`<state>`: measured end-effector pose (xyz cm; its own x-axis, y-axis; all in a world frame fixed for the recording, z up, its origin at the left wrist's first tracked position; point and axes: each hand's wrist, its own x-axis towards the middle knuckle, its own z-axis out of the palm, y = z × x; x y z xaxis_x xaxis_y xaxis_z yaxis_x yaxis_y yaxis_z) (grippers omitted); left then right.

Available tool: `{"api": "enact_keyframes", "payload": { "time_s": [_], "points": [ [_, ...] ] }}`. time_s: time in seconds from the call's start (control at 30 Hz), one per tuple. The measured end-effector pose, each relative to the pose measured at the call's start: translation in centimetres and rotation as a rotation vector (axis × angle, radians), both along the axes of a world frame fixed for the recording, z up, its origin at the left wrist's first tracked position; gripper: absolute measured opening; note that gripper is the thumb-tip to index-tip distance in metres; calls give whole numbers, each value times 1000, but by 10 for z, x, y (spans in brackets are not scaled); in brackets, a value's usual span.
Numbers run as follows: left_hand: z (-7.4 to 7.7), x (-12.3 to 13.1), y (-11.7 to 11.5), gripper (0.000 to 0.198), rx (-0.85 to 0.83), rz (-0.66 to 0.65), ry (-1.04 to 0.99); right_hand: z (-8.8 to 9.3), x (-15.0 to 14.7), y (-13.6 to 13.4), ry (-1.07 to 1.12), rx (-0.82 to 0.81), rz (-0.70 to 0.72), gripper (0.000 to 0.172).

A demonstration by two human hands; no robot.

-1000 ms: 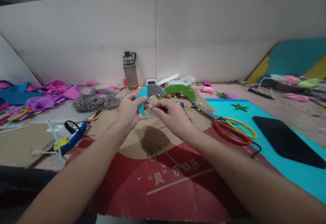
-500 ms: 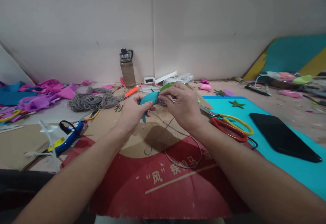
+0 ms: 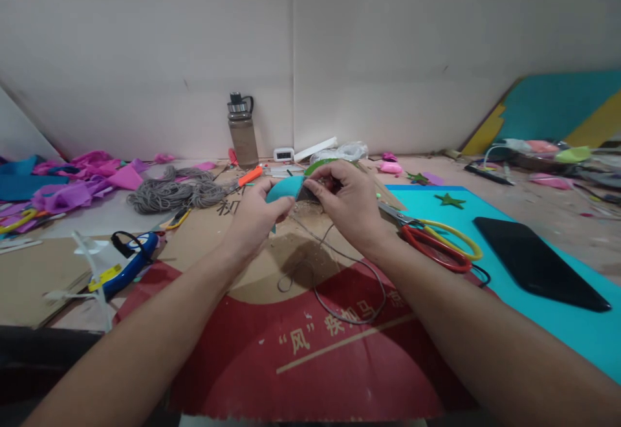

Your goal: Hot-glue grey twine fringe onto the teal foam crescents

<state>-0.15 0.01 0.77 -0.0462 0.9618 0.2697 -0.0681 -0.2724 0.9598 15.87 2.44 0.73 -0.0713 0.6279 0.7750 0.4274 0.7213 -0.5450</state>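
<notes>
Between thumb and fingers, my left hand point(image 3: 256, 215) grips a teal piece of felt-like material point(image 3: 285, 189), bent into a curve. My right hand point(image 3: 347, 202) meets it at its right edge, thumb and index finger pinched together there. What that pinch holds is partly hidden; a dark grey edge shows beside the teal piece. A thin grey cord point(image 3: 339, 251) trails from near the hands and lies in loops on the red and brown cardboard point(image 3: 310, 388) below.
Scissors point(image 3: 436, 246) and a black phone point(image 3: 538, 262) lie on a turquoise sheet point(image 3: 499, 330) at right, near a green star point(image 3: 449, 200). A grey cord bundle point(image 3: 174, 191), a blue glue gun point(image 3: 133, 265) and purple scraps point(image 3: 72, 194) are at left. A bottle point(image 3: 242, 131) stands behind.
The teal piece has turned, showing a broader curved face and less of its lower tip. My right hand has dropped slightly, and the cord loop under the hands has shifted.
</notes>
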Motion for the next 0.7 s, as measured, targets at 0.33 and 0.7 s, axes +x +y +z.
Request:
{"api": "enact_keyframes", "payload": {
  "time_s": [0.33, 0.7],
  "points": [
    [4, -4, -3, 22, 51, 140, 203, 1, 1, 1, 31, -17, 32, 4],
    [2, -9, -1, 18, 71, 106, 313, 6, 5, 1, -39, 82, 7, 4]
  ]
}}
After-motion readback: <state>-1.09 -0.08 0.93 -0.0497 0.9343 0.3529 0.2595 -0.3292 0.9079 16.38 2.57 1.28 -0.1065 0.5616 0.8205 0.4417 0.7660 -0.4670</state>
